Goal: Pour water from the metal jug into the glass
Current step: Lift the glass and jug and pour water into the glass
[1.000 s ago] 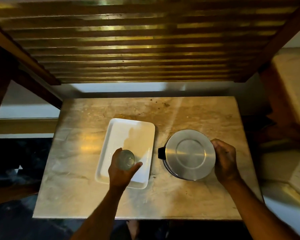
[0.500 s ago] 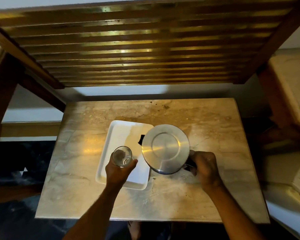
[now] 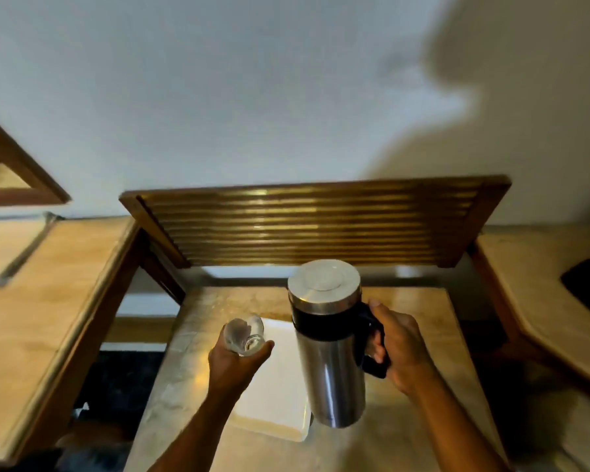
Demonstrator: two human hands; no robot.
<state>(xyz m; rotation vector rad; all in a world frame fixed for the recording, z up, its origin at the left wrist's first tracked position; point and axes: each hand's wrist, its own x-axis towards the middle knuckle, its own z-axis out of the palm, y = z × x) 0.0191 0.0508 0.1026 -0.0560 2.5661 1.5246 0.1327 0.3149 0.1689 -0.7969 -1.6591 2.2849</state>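
Head cam: both hands up over marble tabletop point(image 3: 423, 335), jug + glass lifted.

R hand point(image 3: 402, 349) clenched round black handle point(image 3: 372, 338) of tall cylindrical steel jug w/ black band point(image 3: 331, 356); jug off the table, roughly upright, lid on, base hanging above near-right corner of white rectangular tray point(image 3: 273, 403). L hand point(image 3: 235, 362) grasping small clear glass point(image 3: 244, 335) from below, fingers wrapped round its base; glass tilted, mouth facing far-left, held just left of jug, not touching it, above tray's left edge. Tray flat on tabletop, btwn the two forearms. Slatted wooden panel point(image 3: 314, 226) at far side against white wall point(image 3: 252, 97). Can't tell if any water in glass, pic blurred.
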